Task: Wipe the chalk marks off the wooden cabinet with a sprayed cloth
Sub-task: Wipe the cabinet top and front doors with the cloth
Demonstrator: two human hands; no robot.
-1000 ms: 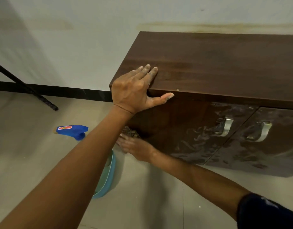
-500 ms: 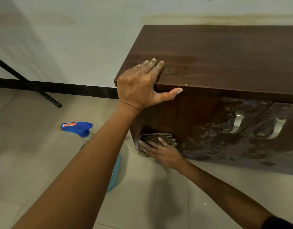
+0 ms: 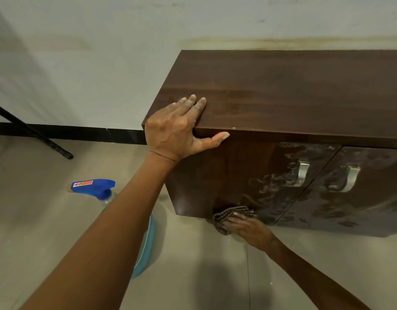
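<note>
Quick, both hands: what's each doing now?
Left hand: open, flat on the dark wooden cabinet top.
Right hand: pressing the checked cloth.

Head camera — 1 view, looking forward and down.
It sits above and close to the cabinet point(image 3: 282, 92), facing its front-left corner — top, doors and the floor point(image 3: 47, 220) beside it fill the wide frame.

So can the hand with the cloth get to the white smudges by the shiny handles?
Probably yes. The right hand presses the checked cloth low on the cabinet door, and the chalk smears lie just above and beside it, with nothing between. The left hand only rests on the top corner.
</note>
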